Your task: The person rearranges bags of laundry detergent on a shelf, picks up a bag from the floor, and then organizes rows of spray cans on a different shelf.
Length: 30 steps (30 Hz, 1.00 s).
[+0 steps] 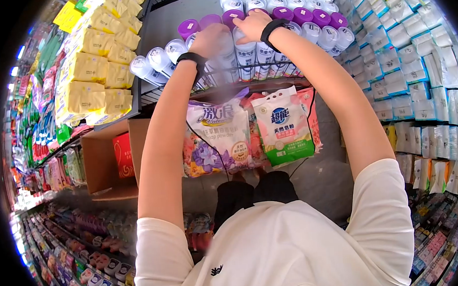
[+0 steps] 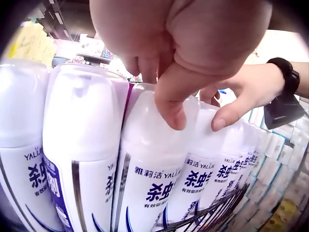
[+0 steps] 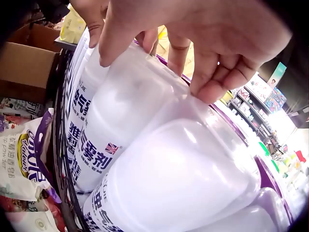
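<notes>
White aerosol cans with clear-white caps and dark blue print stand in a tight front row on the shelf. My left hand (image 1: 210, 40) reaches over this row and grips the cap of one spray can (image 2: 149, 145), thumb in front and fingers behind. Just to its right, my right hand (image 1: 254, 25) holds the top of another spray can (image 3: 128, 96). In the right wrist view its thumb lies at the front and its fingers bend over the back. Purple-capped cans (image 1: 300, 16) stand right behind the front row.
A black wire rail (image 1: 246, 72) runs along the shelf front. Below hang two bags of soap powder, one purple-white (image 1: 218, 136) and one green-white (image 1: 282, 127). Yellow packs (image 1: 88, 67) stack at left above an open cardboard box (image 1: 103, 165). White-blue packs (image 1: 411, 56) fill the right side.
</notes>
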{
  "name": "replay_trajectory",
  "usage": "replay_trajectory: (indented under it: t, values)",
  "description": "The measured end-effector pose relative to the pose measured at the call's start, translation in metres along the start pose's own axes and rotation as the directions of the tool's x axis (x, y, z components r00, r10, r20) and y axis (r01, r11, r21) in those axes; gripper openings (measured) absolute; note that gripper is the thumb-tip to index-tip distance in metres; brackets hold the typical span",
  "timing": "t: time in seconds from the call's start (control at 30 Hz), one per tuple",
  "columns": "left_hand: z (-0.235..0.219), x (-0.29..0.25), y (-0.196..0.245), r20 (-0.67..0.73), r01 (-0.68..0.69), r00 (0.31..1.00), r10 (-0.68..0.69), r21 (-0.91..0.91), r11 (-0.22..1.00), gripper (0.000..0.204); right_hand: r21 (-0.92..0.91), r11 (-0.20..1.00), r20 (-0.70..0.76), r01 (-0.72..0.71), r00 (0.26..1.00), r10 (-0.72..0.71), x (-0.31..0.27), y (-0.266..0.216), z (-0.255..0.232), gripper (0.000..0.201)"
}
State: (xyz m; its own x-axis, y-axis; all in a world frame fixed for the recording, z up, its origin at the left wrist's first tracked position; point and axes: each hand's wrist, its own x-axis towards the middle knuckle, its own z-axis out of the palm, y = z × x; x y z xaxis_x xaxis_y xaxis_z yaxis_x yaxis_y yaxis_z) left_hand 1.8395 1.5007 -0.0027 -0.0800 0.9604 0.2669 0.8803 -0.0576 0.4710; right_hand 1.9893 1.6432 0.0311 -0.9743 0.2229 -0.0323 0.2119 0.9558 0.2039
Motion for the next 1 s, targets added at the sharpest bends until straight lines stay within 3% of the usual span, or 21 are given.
replay_trajectory:
  t: [0.03, 0.13, 0.23, 0.33, 0.43, 0.63, 0.7, 0.8, 1.0]
  values:
    - [-0.002, -0.002, 0.000, 0.020, -0.010, 1.000, 0.011, -0.036, 0.999, 0.056, -0.002, 1.000, 0.000, -0.001, 1.000, 0.001, 0.000, -0.001, 0.000, 0.068]
    - [-0.005, 0.000, -0.006, -0.021, -0.130, 0.990, 0.138, 0.232, 0.964, 0.058, -0.005, 1.000, 0.000, -0.005, 1.000, 0.005, 0.000, 0.000, 0.001, 0.068]
    - [-0.012, -0.006, 0.017, -0.131, 0.067, 0.991, -0.024, 0.338, 0.939, 0.057, -0.004, 1.000, -0.013, -0.007, 1.000, 0.007, 0.002, -0.001, 0.003, 0.067]
    - [-0.010, -0.005, 0.020, -0.140, 0.196, 0.979, -0.146, 0.470, 0.861, 0.063, -0.014, 1.000, -0.029, -0.015, 0.999, 0.014, 0.002, 0.000, 0.006, 0.065]
    - [-0.011, -0.007, 0.020, -0.129, 0.155, 0.986, -0.104, 0.496, 0.854, 0.064, -0.012, 1.000, 0.001, -0.012, 1.000, 0.012, 0.002, -0.001, 0.005, 0.068]
    - [-0.004, -0.005, 0.023, -0.066, 0.174, 0.985, -0.162, 0.439, 0.881, 0.057, 0.005, 1.000, -0.014, -0.011, 1.000, 0.011, 0.001, -0.001, 0.004, 0.068]
    - [-0.001, -0.008, 0.022, -0.086, 0.169, 0.985, -0.147, 0.403, 0.899, 0.053, 0.005, 1.000, 0.012, -0.001, 1.000, 0.001, 0.002, 0.000, 0.003, 0.068]
    - [0.003, -0.009, 0.018, -0.106, 0.155, 0.987, -0.123, 0.382, 0.911, 0.050, -0.004, 1.000, -0.061, -0.005, 0.998, 0.005, 0.000, -0.001, 0.006, 0.062]
    - [0.007, -0.008, 0.006, -0.084, 0.102, 0.994, -0.075, 0.380, 0.920, 0.048, -0.004, 1.000, -0.012, 0.013, 1.000, -0.013, 0.000, 0.000, 0.002, 0.064]
